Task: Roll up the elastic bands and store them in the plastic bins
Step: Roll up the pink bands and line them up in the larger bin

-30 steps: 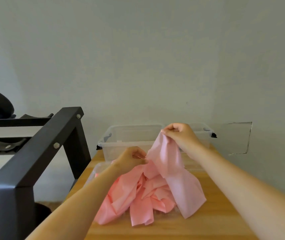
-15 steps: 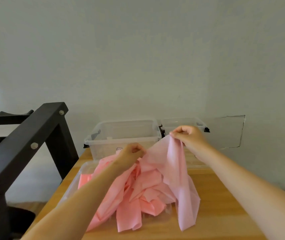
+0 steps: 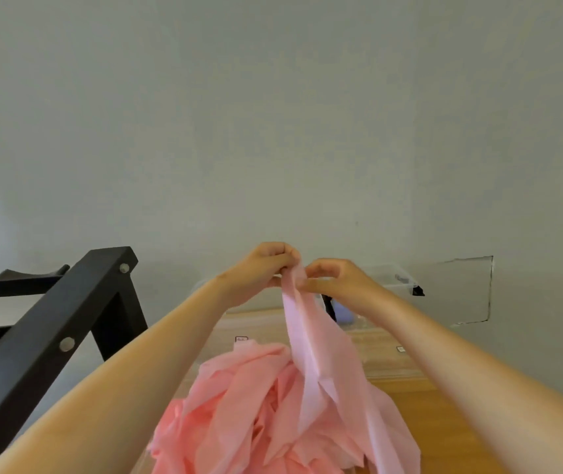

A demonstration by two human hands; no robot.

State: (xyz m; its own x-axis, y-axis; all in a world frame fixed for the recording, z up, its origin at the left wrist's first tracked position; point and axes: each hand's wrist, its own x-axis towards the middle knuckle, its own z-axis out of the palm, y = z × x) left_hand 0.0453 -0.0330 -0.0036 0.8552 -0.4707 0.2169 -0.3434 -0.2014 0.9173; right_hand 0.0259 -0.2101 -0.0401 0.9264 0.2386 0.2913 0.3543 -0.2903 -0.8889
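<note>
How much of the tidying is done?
Done: no rolled band shows yet. In hand: left hand and right hand pinch the top of one pale band, lifted up. Left: rolling it, then the pink pile, and filling the bins.

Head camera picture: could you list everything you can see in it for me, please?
held band: one, pale pink, hanging from both hands above the pile
pile: one heap of bands, number cannot be told, pink, on the table nearest the camera
bins: at least two, clear, back of the table, partly behind the arms
table: one, light wood, under everything
frame: one, black metal with bolts, left side
wall: grey, behind
patch: one, outlined square, low on the wall at right
left hand: one, pinches the held band's top end
right hand: one, pinches the same end, beside the left hand
</note>
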